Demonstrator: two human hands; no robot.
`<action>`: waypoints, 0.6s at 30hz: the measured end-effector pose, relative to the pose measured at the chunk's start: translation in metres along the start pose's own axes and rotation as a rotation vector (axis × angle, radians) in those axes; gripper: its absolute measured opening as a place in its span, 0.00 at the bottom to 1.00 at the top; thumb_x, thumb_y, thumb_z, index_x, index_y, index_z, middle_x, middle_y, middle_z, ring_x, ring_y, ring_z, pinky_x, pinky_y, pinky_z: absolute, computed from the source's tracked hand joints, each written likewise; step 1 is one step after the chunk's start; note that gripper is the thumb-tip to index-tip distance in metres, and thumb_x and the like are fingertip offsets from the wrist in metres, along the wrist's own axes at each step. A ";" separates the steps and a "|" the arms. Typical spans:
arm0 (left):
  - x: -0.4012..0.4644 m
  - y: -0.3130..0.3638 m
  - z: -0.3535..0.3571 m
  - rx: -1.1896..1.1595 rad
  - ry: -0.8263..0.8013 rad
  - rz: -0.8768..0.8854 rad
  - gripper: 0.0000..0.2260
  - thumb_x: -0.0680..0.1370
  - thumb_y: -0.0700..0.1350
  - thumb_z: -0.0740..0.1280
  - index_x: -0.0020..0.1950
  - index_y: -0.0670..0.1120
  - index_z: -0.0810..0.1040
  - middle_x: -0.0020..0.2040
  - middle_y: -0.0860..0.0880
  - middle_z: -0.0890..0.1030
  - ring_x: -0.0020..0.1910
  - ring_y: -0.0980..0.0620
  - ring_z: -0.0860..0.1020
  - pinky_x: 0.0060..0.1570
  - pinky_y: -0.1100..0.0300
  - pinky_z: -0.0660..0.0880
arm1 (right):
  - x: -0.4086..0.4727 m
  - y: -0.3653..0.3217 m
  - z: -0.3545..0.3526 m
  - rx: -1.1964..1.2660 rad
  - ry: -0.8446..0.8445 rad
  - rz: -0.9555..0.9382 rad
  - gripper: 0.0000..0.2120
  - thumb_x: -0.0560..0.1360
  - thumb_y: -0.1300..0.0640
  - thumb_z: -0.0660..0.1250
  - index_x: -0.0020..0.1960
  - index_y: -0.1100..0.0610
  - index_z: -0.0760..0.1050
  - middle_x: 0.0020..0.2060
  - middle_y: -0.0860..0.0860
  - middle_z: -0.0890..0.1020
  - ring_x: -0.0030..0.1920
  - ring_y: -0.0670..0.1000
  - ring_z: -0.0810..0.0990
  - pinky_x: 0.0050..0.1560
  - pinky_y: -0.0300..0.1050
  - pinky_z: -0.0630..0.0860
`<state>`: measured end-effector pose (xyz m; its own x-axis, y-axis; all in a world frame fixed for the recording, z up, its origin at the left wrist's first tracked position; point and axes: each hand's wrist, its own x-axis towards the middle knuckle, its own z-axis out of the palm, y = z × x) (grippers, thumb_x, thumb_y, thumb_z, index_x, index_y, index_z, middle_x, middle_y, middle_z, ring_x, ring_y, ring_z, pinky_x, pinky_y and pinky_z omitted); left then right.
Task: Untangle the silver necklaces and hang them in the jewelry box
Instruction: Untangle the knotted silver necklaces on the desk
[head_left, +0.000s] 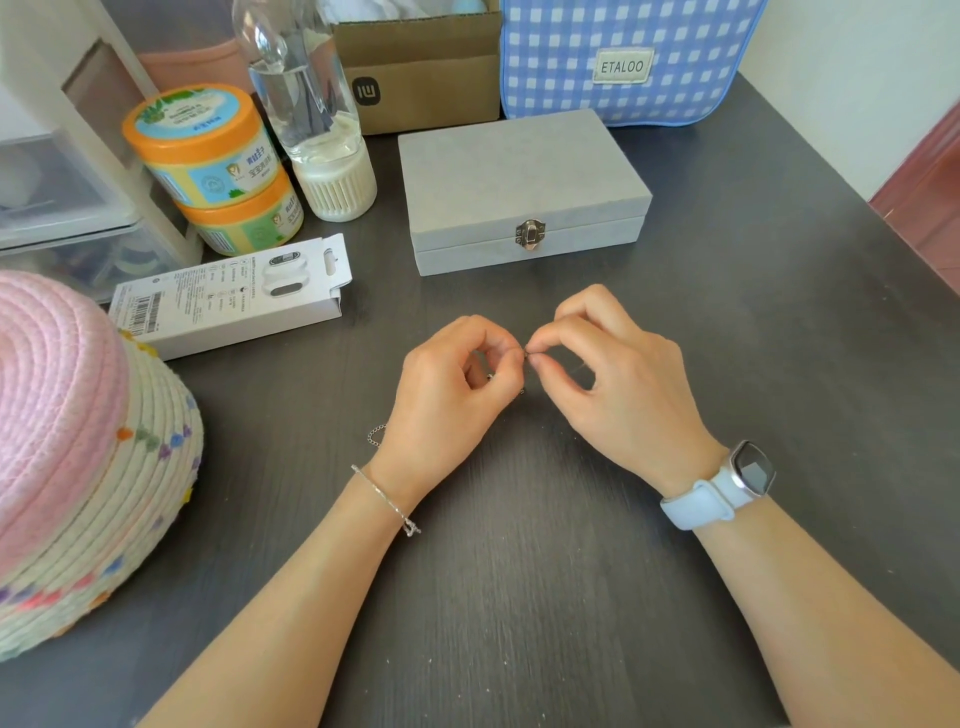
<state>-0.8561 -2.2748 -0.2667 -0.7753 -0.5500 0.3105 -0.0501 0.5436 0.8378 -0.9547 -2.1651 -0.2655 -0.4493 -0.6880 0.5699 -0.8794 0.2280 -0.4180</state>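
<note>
The dark desk (571, 597) is carrying everything. A closed grey jewelry box (522, 192) is sitting at twelve o'clock from the hands, latch facing the person. The left hand (452, 384) and right hand (613, 379) are meeting fingertip to fingertip at the centre, each pinching the thin silver necklace (524, 354), mostly hidden; a short chain end (376, 435) is showing at nine o'clock of the left wrist.
</note>
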 end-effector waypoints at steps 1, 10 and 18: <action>0.000 0.000 0.000 0.040 0.012 0.027 0.06 0.72 0.42 0.65 0.36 0.51 0.72 0.28 0.57 0.70 0.24 0.60 0.67 0.31 0.73 0.63 | 0.000 0.000 0.000 -0.011 0.000 0.002 0.07 0.72 0.52 0.62 0.40 0.53 0.77 0.41 0.48 0.75 0.29 0.45 0.64 0.23 0.39 0.64; 0.001 -0.007 -0.001 0.356 0.062 0.123 0.08 0.70 0.50 0.59 0.38 0.50 0.76 0.35 0.56 0.74 0.35 0.57 0.71 0.37 0.58 0.71 | -0.002 0.000 0.005 0.121 -0.110 0.171 0.03 0.70 0.57 0.66 0.38 0.54 0.74 0.39 0.43 0.71 0.34 0.38 0.70 0.32 0.41 0.67; 0.004 -0.013 -0.003 0.393 0.194 0.106 0.08 0.70 0.52 0.62 0.41 0.51 0.79 0.43 0.57 0.76 0.48 0.58 0.70 0.53 0.62 0.57 | 0.001 0.006 0.005 0.326 -0.142 0.325 0.12 0.73 0.57 0.67 0.35 0.43 0.71 0.37 0.41 0.73 0.34 0.42 0.72 0.39 0.41 0.66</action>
<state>-0.8570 -2.2861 -0.2745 -0.6589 -0.5662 0.4953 -0.2412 0.7826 0.5739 -0.9598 -2.1680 -0.2707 -0.6466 -0.7095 0.2803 -0.5918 0.2346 -0.7712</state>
